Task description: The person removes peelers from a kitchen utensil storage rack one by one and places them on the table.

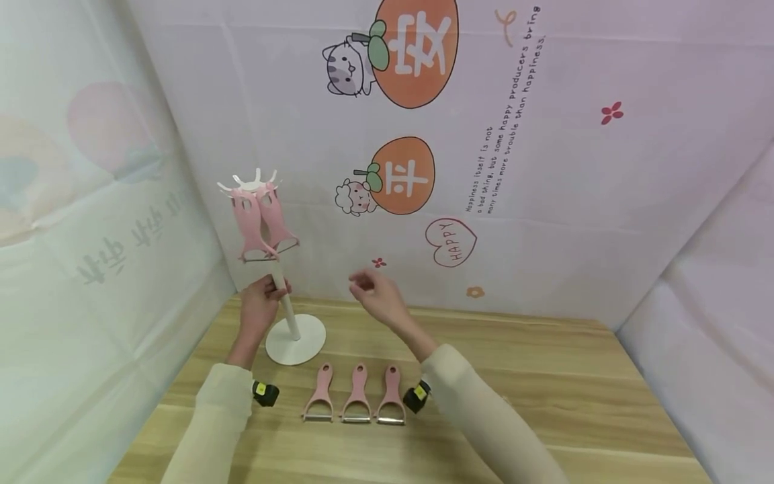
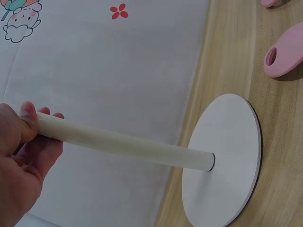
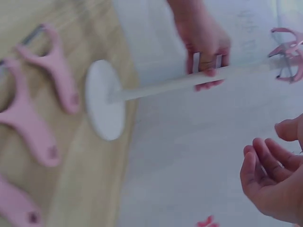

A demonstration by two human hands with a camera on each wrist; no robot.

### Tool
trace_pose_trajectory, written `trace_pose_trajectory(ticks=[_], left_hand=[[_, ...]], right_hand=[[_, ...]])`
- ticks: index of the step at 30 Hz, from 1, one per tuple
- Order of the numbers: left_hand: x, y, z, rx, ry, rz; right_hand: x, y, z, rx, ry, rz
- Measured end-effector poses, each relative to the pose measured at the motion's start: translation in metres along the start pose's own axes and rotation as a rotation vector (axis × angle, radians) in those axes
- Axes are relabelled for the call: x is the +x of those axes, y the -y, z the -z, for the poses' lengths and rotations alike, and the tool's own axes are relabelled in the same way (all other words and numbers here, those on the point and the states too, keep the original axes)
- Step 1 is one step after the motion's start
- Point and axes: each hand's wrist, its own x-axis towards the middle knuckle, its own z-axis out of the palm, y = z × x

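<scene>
With thumb and fingers round it, my left hand (image 1: 259,308) grips the pole (image 2: 113,142) of a white stand partway up. The stand's round base (image 1: 302,349) rests on the table, and its top carries a ring of curved hooks (image 1: 249,183). Two pink peelers, a left one (image 1: 248,220) and a right one (image 1: 275,218), hang from these hooks, blades downward. My right hand (image 1: 381,297) is in the air to the right of the stand, fingers loosely bent and holding nothing. In the right wrist view its thumb stands apart from the fingers (image 3: 270,163).
Three more pink peelers lie in a row before the base: a left (image 1: 323,384), a middle (image 1: 359,384) and a right one (image 1: 392,384), handles pointing away from me. The wooden table (image 1: 544,376) meets a printed cloth backdrop (image 1: 544,255) behind, with cloth sides left and right.
</scene>
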Motion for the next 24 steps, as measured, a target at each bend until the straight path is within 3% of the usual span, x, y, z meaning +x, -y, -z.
trace_pose_trajectory(ticks=[13,19,24], left_hand=[[0.004,0.000,0.000,-0.083,-0.035,-0.013],[0.004,0.004,-0.002,-0.074,-0.048,-0.044],[0.005,0.008,-0.001,-0.086,-0.040,-0.060]], right_hand=[[0.084,0.073,0.002,0.113,0.041,0.108],[0.111,0.098,0.001,0.242,0.173,0.152],[0.123,0.110,-0.002,0.393,0.282,0.136]])
